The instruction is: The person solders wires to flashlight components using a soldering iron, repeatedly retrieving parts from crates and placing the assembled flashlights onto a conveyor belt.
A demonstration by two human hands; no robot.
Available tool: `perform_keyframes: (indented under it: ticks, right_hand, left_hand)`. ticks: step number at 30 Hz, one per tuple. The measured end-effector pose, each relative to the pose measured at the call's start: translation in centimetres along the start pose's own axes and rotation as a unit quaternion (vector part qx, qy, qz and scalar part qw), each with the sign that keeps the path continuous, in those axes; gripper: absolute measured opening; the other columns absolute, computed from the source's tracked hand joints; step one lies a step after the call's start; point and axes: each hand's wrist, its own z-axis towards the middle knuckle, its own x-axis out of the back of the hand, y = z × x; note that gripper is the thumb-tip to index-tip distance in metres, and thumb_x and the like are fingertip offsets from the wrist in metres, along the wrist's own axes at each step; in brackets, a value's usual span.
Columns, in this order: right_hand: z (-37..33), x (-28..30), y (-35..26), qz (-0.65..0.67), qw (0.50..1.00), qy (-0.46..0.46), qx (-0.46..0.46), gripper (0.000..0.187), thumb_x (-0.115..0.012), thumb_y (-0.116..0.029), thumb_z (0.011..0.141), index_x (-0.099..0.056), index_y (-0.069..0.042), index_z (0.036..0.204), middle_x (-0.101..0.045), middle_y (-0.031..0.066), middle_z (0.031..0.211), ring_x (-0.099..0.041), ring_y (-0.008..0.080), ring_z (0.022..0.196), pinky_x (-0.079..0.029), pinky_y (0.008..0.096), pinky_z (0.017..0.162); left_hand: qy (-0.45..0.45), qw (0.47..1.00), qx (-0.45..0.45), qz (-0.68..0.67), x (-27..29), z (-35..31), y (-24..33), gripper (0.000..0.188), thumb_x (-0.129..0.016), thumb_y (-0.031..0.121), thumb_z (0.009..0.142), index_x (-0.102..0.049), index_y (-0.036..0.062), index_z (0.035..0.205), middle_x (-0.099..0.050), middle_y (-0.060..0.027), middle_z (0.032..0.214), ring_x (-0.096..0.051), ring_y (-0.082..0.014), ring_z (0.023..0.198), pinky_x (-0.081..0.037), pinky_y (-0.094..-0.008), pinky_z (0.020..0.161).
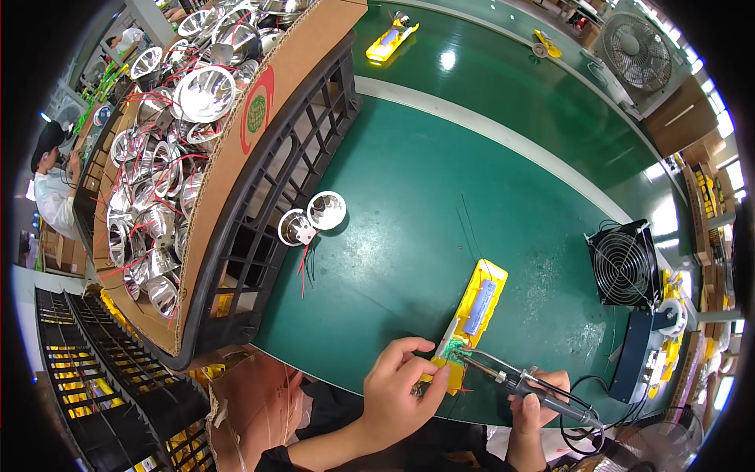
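A yellow plastic housing (pixel 491 275) lies slantwise on the green bench mat, with a blue cylindrical battery (pixel 479 307) in it. At its near end is a small green circuit board (pixel 451 348) with thin wires. My left hand (pixel 401 385) is closed at the housing's left edge, thumb and fingers beside the board; what they pinch is too small to make out. In my right hand (pixel 539 400) is a soldering iron (pixel 515 385) with a thin metal guide tube, its tip at the board. Two joined silver reflector cups (pixel 313 219) with red and black wires sit further left.
A cardboard box (pixel 228 157) heaped with wired reflectors stands left in a black plastic crate (pixel 295 165). A black fan (pixel 624 266) and a dark blue box-shaped unit (pixel 634 358) stand right. Beyond a pale rail (pixel 472 126), another yellow housing (pixel 391 41) rests on a green surface. A person (pixel 53 185) sits far left.
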Motion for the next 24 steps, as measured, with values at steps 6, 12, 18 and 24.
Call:
perform_keyframes:
  ticks: [6, 12, 18, 24]
  right_hand:
    - [0.10, -0.01, -0.05, 0.009, 1.000, -0.015, -0.008, 0.030, -0.064, -0.019, 0.076, -0.042, 0.000, 0.085, -0.051, 0.0086, 0.060, -0.048, 0.0101, 0.044, -0.041, 0.0210, 0.044]
    - [0.19, -0.16, -0.08, -0.002, 1.000, -0.014, -0.011, 0.030, -0.064, -0.020, 0.076, -0.043, 0.000, 0.085, -0.051, 0.0080, 0.059, -0.048, 0.0098, 0.043, -0.041, 0.0211, 0.043]
    - [0.14, -0.14, -0.08, -0.012, 1.000, -0.001, -0.006, 0.032, -0.064, -0.023, 0.076, -0.043, -0.001, 0.084, -0.050, 0.0071, 0.056, -0.047, 0.0098, 0.042, -0.040, 0.0206, 0.043]
    - [0.12, -0.26, 0.09, -0.012, 1.000, 0.010, 0.008, 0.034, -0.065, -0.023, 0.075, -0.042, 0.000, 0.084, -0.050, 0.0071, 0.056, -0.047, 0.0095, 0.042, -0.040, 0.0208, 0.042]
  left_hand:
    - [0.004, 1.000, -0.002, -0.006, -0.13, -0.03, -0.01, 0.011, -0.067, 0.001, 0.068, -0.056, 0.0005, 0.066, -0.054, -0.0104, 0.092, -0.047, -0.0117, 0.057, -0.039, -0.0232, 0.051]
    - [-0.001, 1.000, 0.010, -0.009, -0.12, -0.07, 0.05, 0.011, -0.067, 0.002, 0.068, -0.056, 0.0004, 0.067, -0.054, -0.0104, 0.092, -0.046, -0.0112, 0.056, -0.038, -0.0233, 0.051]
    - [0.002, 1.000, 0.004, -0.002, -0.09, -0.04, -0.02, 0.011, -0.067, 0.002, 0.068, -0.056, 0.0006, 0.066, -0.054, -0.0101, 0.092, -0.045, -0.0110, 0.055, -0.038, -0.0233, 0.051]
    - [0.004, 1.000, 0.005, -0.009, -0.12, -0.06, -0.09, 0.012, -0.067, 0.002, 0.068, -0.056, 0.0010, 0.066, -0.054, -0.0097, 0.092, -0.045, -0.0107, 0.054, -0.038, -0.0232, 0.050]
